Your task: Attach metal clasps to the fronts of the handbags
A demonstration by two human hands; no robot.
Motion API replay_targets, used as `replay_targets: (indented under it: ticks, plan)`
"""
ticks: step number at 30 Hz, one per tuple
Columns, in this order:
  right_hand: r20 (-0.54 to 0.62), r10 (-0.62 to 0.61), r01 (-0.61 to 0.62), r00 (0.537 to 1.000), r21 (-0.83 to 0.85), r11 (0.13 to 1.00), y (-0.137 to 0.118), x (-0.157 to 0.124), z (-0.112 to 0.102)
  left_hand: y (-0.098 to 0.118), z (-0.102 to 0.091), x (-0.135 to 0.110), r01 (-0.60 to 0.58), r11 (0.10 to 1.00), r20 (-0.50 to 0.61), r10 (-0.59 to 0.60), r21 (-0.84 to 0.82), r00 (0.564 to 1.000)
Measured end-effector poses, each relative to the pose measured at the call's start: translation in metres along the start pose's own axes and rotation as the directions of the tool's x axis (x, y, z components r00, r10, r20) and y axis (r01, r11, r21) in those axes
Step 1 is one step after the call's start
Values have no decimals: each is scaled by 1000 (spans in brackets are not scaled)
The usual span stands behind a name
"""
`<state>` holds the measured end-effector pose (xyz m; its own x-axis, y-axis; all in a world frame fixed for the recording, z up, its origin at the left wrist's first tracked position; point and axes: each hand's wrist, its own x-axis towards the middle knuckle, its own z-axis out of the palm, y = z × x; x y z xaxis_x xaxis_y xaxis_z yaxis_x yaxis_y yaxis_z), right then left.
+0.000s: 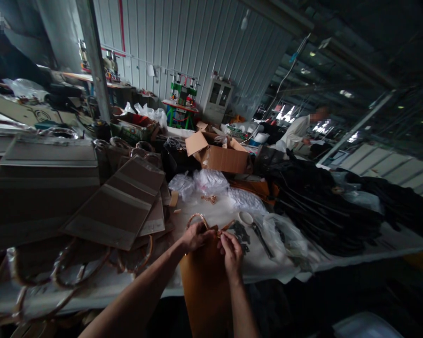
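Note:
An orange-brown paper bag [204, 281] hangs over the table's near edge in front of me. My left hand [194, 236] is closed on the bag's top edge beside its curved handle [196, 217]. My right hand [230, 249] pinches the same top edge a little to the right. The two hands nearly touch. What sits between the fingertips is too dark to make out.
Stacks of flat brown bags [118, 204] with looped handles fill the table's left side. Scissors [259, 234] and clear plastic packets [211, 180] lie on the white tabletop [225, 211]. Black material [320, 206] is piled right; an open carton [220, 155] stands behind. A person in white [298, 134] works far back.

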<state>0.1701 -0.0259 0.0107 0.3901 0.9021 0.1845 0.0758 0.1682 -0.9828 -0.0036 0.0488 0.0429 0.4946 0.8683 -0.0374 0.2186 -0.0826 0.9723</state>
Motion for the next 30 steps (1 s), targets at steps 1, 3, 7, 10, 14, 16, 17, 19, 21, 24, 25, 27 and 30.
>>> replay_targets:
  ticks: [1,3,7,10,14,16,17,19,21,24,25,27,30]
  plan:
    - [6,-12,12,1000,5,1000,-2,-2,1,2,-1,-2,-7,997,19,8,-75,1000]
    - [13,-49,49,999,8,999,-7,-5,3,5,-3,-6,-12,977,47,23,-213,999]
    - [15,-114,114,993,-26,993,-16,-9,8,10,-10,-10,2,919,80,32,-393,996]
    - [9,-164,164,986,-91,982,-16,-11,11,10,-14,-10,37,889,107,14,-456,994]
    - [-47,-279,270,959,-147,952,-4,-11,12,8,-14,-8,70,858,131,-4,-509,991]
    - [-62,-313,301,948,-145,942,3,-10,11,5,-13,-7,83,845,150,-4,-529,989]
    - [-61,-324,313,944,-147,938,6,-9,10,4,-13,-6,91,839,162,-4,-537,987]
    - [-49,-347,335,936,-166,927,9,-9,9,0,-13,-4,103,827,180,-3,-552,984]
    - [-47,-359,346,932,-185,920,10,-9,8,-5,-13,-1,110,821,190,-2,-560,982]
    - [-58,-344,328,937,-196,924,8,-11,8,-12,-12,4,117,822,202,-2,-557,979]
    - [-60,-335,318,940,-197,927,8,-11,8,-13,-12,5,119,824,208,-1,-554,978]
    - [-65,-323,306,944,-195,932,7,-12,8,-16,-13,6,117,829,215,4,-547,977]
    - [-67,-309,293,949,-183,939,7,-11,9,-20,-13,8,111,832,222,15,-543,975]
